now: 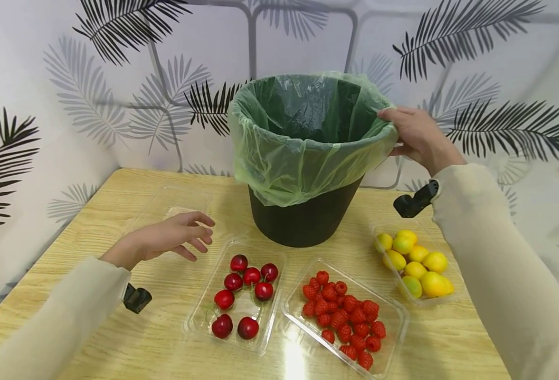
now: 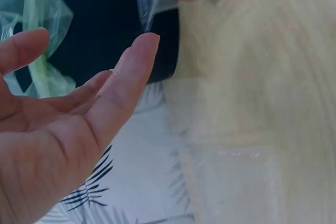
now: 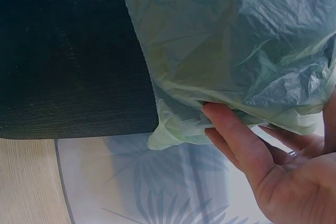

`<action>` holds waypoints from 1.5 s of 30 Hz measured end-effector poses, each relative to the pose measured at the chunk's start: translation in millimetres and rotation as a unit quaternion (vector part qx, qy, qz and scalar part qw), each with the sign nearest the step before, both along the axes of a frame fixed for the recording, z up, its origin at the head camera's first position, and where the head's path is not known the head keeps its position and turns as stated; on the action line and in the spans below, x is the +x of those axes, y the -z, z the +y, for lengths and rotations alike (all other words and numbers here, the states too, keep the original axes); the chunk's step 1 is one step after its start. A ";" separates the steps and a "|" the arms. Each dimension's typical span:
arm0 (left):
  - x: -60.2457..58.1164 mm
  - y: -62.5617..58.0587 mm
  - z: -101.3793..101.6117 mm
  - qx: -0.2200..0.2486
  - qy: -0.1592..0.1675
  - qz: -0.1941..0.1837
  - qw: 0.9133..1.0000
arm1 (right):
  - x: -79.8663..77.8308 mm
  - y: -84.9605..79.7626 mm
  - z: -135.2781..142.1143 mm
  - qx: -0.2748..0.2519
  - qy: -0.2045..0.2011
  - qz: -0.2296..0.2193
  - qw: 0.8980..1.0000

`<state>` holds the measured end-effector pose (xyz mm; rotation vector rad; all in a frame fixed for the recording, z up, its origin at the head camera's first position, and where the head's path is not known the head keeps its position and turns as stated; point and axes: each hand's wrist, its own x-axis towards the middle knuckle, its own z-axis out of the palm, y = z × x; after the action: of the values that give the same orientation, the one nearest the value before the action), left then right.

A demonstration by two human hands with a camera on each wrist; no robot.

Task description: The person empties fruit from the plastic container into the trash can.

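While the right hand (image 1: 417,134) holds the edge of the green bag (image 1: 279,169), the left hand (image 1: 172,237) hangs in the air at the left of the frame, with its fingers apart and nothing in them. The bag sits in the black bin (image 1: 303,216) at the top middle of the frame. Its top is folded out over the rim all round the side we can see, and it hangs down lowest at the front. On the right hand, the thumb is on top of the rim and the fingers are under it, so the bag is pinched there.

I think the step is fitting the bag on the bin, and it looks nearly done. The next move seems to call for a soft pull to make the right side lie flat. The bag looks thin, so a hard tug might rip it.

The bin stands on the bench (image 1: 155,338). At the bottom middle are cherries (image 1: 252,276) in a clear tray (image 1: 243,305), with raspberries (image 1: 338,319) just beside them. Lemons (image 1: 418,254) lie at the right, near the right sleeve (image 1: 507,253). Neither hand touches the fruit.
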<state>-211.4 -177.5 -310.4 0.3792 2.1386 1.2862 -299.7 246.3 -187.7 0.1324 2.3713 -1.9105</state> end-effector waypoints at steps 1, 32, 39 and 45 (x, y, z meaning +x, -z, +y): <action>1.0 1.9 1.3 0.002 0.003 -0.003 1.000 | -0.2 0.1 0.0 0.000 0.000 0.001 1.000; 29.9 61.2 34.0 -0.001 -0.023 -0.027 0.999 | 2.1 1.3 0.6 0.001 0.010 -0.001 1.000; 30.7 70.1 32.8 0.015 -0.012 0.000 1.000 | 2.2 1.0 -0.4 0.005 0.009 0.000 1.000; 30.8 69.9 32.1 0.017 -0.013 0.002 1.000 | 0.2 1.5 -1.0 0.013 0.005 0.001 1.000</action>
<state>-180.6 -145.4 -380.3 0.3696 2.1332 1.3401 -299.5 245.4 -189.2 0.1453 2.4034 -1.8854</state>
